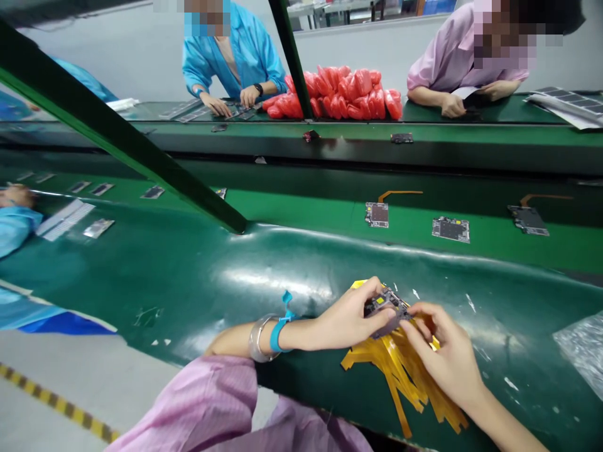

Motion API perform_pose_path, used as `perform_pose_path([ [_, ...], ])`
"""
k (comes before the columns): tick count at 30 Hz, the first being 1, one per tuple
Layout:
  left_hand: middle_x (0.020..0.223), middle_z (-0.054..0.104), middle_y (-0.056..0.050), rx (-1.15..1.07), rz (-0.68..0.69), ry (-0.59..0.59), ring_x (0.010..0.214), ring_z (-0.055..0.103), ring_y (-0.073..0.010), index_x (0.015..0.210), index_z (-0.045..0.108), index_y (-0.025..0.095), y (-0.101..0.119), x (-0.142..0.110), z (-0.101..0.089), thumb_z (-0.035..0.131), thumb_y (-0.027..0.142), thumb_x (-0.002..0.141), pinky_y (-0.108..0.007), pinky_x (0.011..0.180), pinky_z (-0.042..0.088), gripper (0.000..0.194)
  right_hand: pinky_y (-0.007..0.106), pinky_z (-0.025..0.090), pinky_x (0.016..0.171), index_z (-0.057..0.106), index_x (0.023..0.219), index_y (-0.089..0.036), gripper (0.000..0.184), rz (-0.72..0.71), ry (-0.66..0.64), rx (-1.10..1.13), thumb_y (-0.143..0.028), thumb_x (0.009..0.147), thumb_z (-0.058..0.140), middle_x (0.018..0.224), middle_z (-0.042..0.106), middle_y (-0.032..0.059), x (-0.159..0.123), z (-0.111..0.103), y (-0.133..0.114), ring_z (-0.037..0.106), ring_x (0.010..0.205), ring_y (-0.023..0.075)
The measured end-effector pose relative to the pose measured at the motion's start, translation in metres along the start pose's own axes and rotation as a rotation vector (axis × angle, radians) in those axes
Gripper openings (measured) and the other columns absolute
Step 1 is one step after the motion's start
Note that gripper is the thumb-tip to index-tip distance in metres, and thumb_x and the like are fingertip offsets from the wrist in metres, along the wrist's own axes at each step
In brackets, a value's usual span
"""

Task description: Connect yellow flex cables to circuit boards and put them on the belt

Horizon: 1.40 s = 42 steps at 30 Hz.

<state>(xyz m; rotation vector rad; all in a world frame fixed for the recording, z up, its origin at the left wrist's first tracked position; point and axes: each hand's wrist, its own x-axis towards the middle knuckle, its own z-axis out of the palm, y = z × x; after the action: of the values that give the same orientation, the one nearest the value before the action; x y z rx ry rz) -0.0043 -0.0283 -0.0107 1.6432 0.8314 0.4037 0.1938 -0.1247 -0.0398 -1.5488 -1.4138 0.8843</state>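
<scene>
My left hand (360, 317) grips a small dark circuit board (392, 302) by its left side, thumb on top. At the board's right edge, my right hand (440, 342) has its thumb and forefinger pinched together. Whether something small sits in that pinch I cannot make out. Beneath both hands lies a loose pile of orange-yellow flat flex cables (400, 373), fanned toward the table's front edge. A blue wrist strap (279, 334) and a clear bangle circle my left wrist.
Boards, including one with a flex cable (377, 215) and one without (451, 229), lie on the green conveyor belt (301, 213). A green post (141, 141) slants across the left. Clear plastic (584, 348) lies at right. Co-workers sit opposite, near red bundles (346, 94).
</scene>
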Motion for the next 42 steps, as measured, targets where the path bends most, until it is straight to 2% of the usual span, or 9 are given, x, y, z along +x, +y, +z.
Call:
perform_pose_path([
  [2, 0.083, 0.058, 0.002, -0.028, -0.027, -0.031, 0.070, 0.050, -0.0120, 0.100, 0.051, 0.020, 0.002, 0.003, -0.005, 0.063, 0.046, 0.095, -0.025, 0.062, 0.041, 0.029, 0.026, 0.042, 0.055, 0.056, 0.121, -0.027, 0.027, 0.093, -0.081, 0.144, -0.041, 0.098, 0.062, 0.070, 0.049, -0.0060, 0.000, -0.002, -0.003, 0.048, 0.058, 0.0142],
  [4, 0.077, 0.055, 0.004, 0.008, -0.049, -0.053, 0.067, 0.047, -0.0109, 0.094, 0.056, 0.018, 0.005, 0.005, -0.009, 0.067, 0.047, 0.092, -0.023, 0.060, 0.038, 0.030, 0.025, 0.037, 0.052, 0.054, 0.110, -0.027, 0.019, 0.189, -0.167, 0.266, -0.045, 0.103, 0.055, 0.070, 0.048, -0.0062, 0.000, -0.004, -0.005, 0.044, 0.055, 0.0128],
  [7, 0.073, 0.052, 0.004, 0.082, -0.041, -0.082, 0.067, 0.044, -0.0101, 0.083, 0.059, 0.017, 0.008, 0.007, -0.012, 0.068, 0.043, 0.091, -0.022, 0.060, 0.036, 0.029, 0.025, 0.030, 0.049, 0.051, 0.086, -0.024, 0.031, 0.295, -0.254, 0.318, -0.050, 0.103, 0.053, 0.062, 0.039, -0.0086, -0.001, -0.004, -0.006, 0.036, 0.050, 0.0104],
  [10, 0.079, 0.058, 0.002, 0.078, -0.025, -0.115, 0.071, 0.048, -0.0112, 0.088, 0.063, 0.016, 0.007, 0.007, -0.012, 0.067, 0.040, 0.091, -0.022, 0.062, 0.039, 0.025, 0.025, 0.026, 0.047, 0.052, 0.084, -0.023, 0.037, 0.340, -0.261, 0.301, -0.056, 0.100, 0.055, 0.060, 0.039, -0.0092, 0.000, -0.003, -0.008, 0.035, 0.047, 0.0092],
  [14, 0.079, 0.057, 0.002, 0.099, -0.024, -0.120, 0.071, 0.048, -0.0116, 0.089, 0.064, 0.016, 0.004, 0.006, -0.012, 0.068, 0.042, 0.091, -0.022, 0.061, 0.039, 0.026, 0.025, 0.022, 0.045, 0.053, 0.084, -0.023, 0.039, 0.343, -0.242, 0.291, -0.059, 0.098, 0.056, 0.059, 0.037, -0.0097, 0.000, -0.004, -0.009, 0.032, 0.045, 0.0083],
  [19, 0.077, 0.059, 0.001, 0.125, -0.044, -0.125, 0.070, 0.050, -0.0124, 0.091, 0.065, 0.016, 0.006, 0.006, -0.011, 0.067, 0.043, 0.091, -0.023, 0.061, 0.040, 0.027, 0.025, 0.019, 0.045, 0.054, 0.084, -0.023, 0.037, 0.315, -0.289, 0.241, -0.055, 0.101, 0.053, 0.060, 0.035, -0.0089, -0.001, -0.007, -0.005, 0.029, 0.049, 0.0093],
  [27, 0.072, 0.056, 0.004, 0.138, -0.027, -0.137, 0.065, 0.047, -0.0101, 0.085, 0.061, 0.017, 0.007, 0.005, -0.012, 0.067, 0.039, 0.090, -0.022, 0.057, 0.036, 0.024, 0.024, 0.019, 0.045, 0.055, 0.086, -0.023, 0.037, 0.333, -0.304, 0.247, -0.056, 0.101, 0.053, 0.061, 0.034, -0.0090, -0.001, -0.006, -0.003, 0.027, 0.050, 0.0097],
  [34, 0.082, 0.065, 0.000, 0.133, -0.044, -0.155, 0.071, 0.055, -0.0129, 0.092, 0.065, 0.017, 0.006, 0.006, -0.013, 0.066, 0.042, 0.091, -0.024, 0.064, 0.043, 0.025, 0.025, 0.024, 0.048, 0.054, 0.084, -0.023, 0.037, 0.282, -0.307, 0.173, -0.056, 0.102, 0.051, 0.062, 0.033, -0.0082, 0.001, -0.007, -0.008, 0.031, 0.053, 0.0110],
  [42, 0.076, 0.063, 0.002, 0.156, -0.043, -0.197, 0.067, 0.053, -0.0120, 0.083, 0.063, 0.017, 0.000, 0.005, -0.009, 0.066, 0.034, 0.086, -0.024, 0.061, 0.042, 0.018, 0.027, 0.029, 0.056, 0.056, 0.083, -0.023, 0.031, 0.216, -0.455, 0.014, -0.045, 0.103, 0.048, 0.064, 0.040, -0.0059, 0.006, -0.014, -0.012, 0.036, 0.060, 0.0140],
])
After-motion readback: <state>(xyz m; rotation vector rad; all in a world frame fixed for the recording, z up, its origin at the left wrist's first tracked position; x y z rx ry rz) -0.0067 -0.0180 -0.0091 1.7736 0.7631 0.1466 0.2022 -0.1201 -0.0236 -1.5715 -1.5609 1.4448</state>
